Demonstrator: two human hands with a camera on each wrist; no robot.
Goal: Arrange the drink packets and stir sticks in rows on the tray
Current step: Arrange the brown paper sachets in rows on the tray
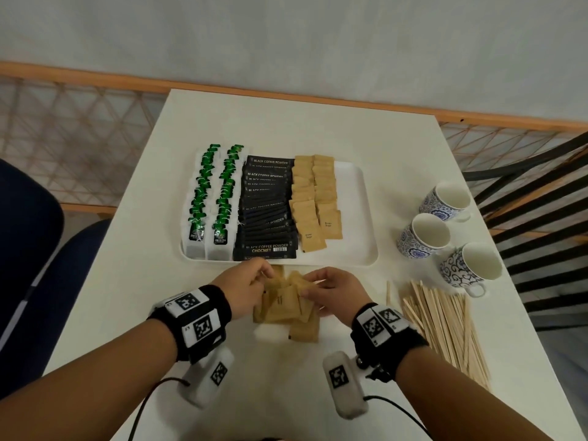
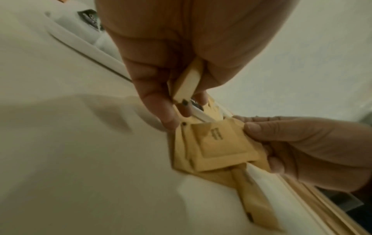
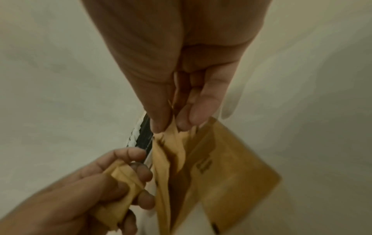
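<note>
A white tray holds two rows of green tea bags, a row of black coffee sachets and two rows of brown sugar packets. Its right strip is bare. In front of the tray lies a loose pile of brown sugar packets. My left hand pinches a small stack of these packets above the pile. My right hand pinches the top edge of other packets in the pile. Wooden stir sticks lie heaped on the table to the right.
Three blue-and-white cups stand at the right of the white table, behind the sticks. A dark blue chair is at the left, and a black slatted chair at the right.
</note>
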